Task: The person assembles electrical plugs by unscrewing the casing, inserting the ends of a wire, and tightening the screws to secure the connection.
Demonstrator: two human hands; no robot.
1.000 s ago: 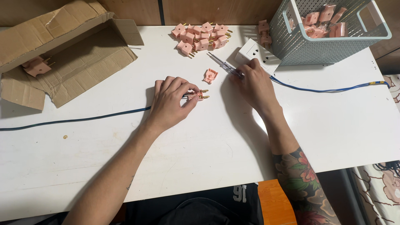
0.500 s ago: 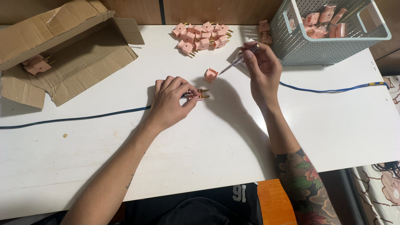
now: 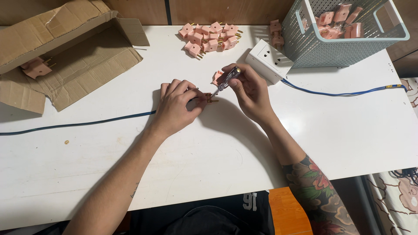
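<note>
My left hand (image 3: 176, 106) rests on the white table (image 3: 217, 165), pinching a small pink plug part with brass pins (image 3: 210, 98) at the end of a blue cable (image 3: 78, 124). My right hand (image 3: 249, 89) holds a thin screwdriver with a clear handle (image 3: 225, 81), its tip pointing down at the plug part. Another pink plug piece (image 3: 217, 77) lies just behind the screwdriver.
A pile of pink plugs (image 3: 210, 37) lies at the far middle. A white socket box (image 3: 266, 60) with a blue cable (image 3: 344, 92) sits beside a grey mesh basket (image 3: 305, 48) holding more pink plugs. A flattened cardboard box (image 3: 74, 56) lies far left, a small brass piece (image 3: 66, 142) near left.
My right hand lifted the screwdriver from near the socket box, raised it, then brought it down to the plug part held by my left hand. The left hand stayed put.
</note>
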